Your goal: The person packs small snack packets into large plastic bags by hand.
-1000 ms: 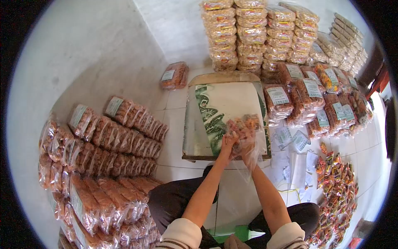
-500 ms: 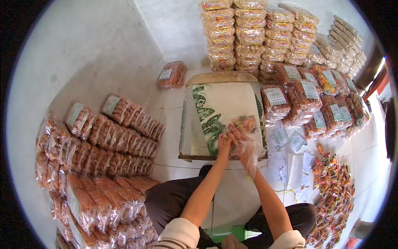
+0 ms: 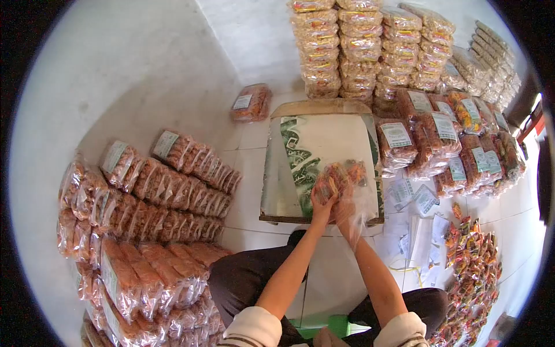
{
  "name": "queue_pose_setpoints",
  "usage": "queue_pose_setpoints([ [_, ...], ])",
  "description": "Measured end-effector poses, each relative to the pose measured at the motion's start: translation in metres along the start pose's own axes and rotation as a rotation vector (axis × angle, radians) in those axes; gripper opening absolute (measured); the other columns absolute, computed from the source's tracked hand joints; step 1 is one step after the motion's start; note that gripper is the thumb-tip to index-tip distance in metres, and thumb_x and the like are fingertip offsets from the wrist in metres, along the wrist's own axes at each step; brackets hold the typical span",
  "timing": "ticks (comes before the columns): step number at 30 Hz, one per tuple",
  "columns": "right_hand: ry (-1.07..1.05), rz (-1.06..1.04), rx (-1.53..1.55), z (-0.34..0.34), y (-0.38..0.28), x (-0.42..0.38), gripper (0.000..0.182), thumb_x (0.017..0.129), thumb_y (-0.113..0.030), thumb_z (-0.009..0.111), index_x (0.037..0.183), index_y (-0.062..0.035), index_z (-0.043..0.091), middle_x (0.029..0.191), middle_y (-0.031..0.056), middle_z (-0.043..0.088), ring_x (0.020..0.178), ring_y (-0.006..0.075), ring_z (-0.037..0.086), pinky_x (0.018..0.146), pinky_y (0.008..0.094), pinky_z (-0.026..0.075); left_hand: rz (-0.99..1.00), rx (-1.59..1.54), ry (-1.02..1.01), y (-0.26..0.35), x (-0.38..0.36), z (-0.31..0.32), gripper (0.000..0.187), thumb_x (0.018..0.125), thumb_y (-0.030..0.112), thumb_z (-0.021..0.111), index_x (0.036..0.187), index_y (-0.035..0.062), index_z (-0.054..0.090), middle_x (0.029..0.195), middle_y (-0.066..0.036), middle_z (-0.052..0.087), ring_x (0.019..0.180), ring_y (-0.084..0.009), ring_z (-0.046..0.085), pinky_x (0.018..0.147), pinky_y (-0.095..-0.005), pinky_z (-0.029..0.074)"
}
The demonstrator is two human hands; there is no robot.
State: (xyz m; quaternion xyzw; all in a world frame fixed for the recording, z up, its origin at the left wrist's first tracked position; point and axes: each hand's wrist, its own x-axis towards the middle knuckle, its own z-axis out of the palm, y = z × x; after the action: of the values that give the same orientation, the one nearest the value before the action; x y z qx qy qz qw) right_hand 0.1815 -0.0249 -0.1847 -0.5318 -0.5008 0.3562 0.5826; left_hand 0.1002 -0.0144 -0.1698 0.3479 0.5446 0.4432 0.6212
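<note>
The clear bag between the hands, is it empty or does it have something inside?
Not empty: reddish and orange contents show through the bag, held up by the left hand and right hand.

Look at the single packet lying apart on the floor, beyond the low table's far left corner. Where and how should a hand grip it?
Grip the packet around its middle, thumb on one long side, fingers on the other, coming from above. It lies flat, label up, and its narrower width probably suits one hand; its top looks uncovered.
</note>
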Motion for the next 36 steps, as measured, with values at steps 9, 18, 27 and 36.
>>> queue_pose_setpoints([
  [9, -0.004, -0.135, -0.098, -0.019, -0.020, -0.014, 0.036, 0.087, -0.025, 0.045, 0.112, 0.0010, 0.049, 0.080, 0.0132, 0.059, 0.067, 0.0172, 0.056, 0.058, 0.0283, 0.044, -0.262, -0.059, -0.013, 0.044, -0.014, -0.003, 0.088, 0.072, 0.036, 0.069, 0.133, 0.0161, 0.009, 0.117, -0.015, 0.042, 0.097, -0.0243, 0.051, 0.075, -0.0334, 0.047],
  [18, 0.162, 0.017, 0.909, 0.021, 0.046, 0.003, 0.038, 0.086, -0.024, 0.046, 0.114, 0.0014, 0.046, 0.099, 0.0114, 0.057, 0.082, 0.0227, 0.057, 0.072, 0.0344, 0.046, 0.291, 0.533, -0.149, -0.002, 0.007, -0.024, 0.080, 0.084, 0.048, 0.048, 0.136, 0.0038, 0.006, 0.134, -0.019, 0.029, 0.120, -0.0309, 0.034, 0.096, -0.0359, 0.031],
  [27, -0.205, 0.110, -0.040, -0.015, -0.013, -0.016, 0.035, 0.074, -0.013, 0.062, 0.104, 0.0015, 0.052, 0.092, 0.0160, 0.059, 0.079, 0.0283, 0.057, 0.068, 0.0365, 0.046, 0.373, 0.732, 0.048, -0.003, 0.010, -0.019, 0.061, 0.089, 0.045, 0.032, 0.133, 0.0055, 0.020, 0.126, -0.022, 0.037, 0.105, -0.0360, 0.045, 0.085, -0.0397, 0.039],
  [36, -0.158, -0.064, -0.880, 0.006, 0.002, -0.022, 0.027, 0.080, -0.021, 0.055, 0.099, -0.0017, 0.054, 0.088, 0.0170, 0.058, 0.075, 0.0305, 0.057, 0.063, 0.0389, 0.046, 0.292, 0.869, 0.194, 0.000, -0.020, -0.019, 0.047, 0.093, 0.038, 0.025, 0.130, 0.0095, 0.032, 0.087, -0.026, 0.058, 0.069, -0.0409, 0.057, 0.056, -0.0459, 0.045],
])
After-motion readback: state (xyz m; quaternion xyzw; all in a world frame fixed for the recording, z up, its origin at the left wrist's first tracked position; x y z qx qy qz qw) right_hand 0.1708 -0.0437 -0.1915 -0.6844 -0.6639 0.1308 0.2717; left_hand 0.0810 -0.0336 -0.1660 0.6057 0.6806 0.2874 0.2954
